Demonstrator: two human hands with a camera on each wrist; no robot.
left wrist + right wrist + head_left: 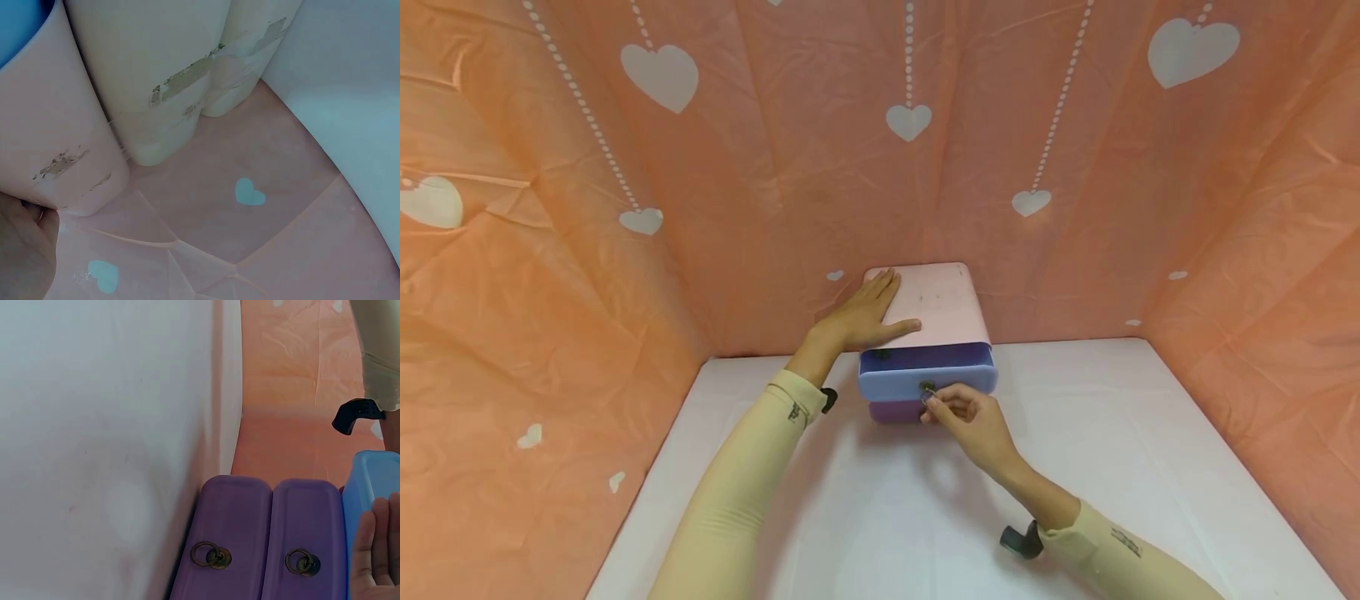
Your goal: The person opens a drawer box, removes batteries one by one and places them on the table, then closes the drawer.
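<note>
At centre, blue drawer: partly out; step in hand seems to be working it by its ring, pull or push unclear.
Right hand: at 5 o'clock, thumb and finger pinching the ring.
Left hand: at 11 o'clock, flat on the pink box, thumb spread, grasping nothing.
Next move: likely calls for straight guidance and steady bracing.
Purple drawer: at 6 o'clock, set back.

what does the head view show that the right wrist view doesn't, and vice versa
Only head: the left hand resting on the pink plastic cabinet top, and the right hand pinching the metal ring on the open blue plastic drawer.

Only right wrist: dark metal pulls on two purple plastic drawers.

Both: right hand, blue drawer, purple plastic, white table, orange heart-printed sheet.
</note>
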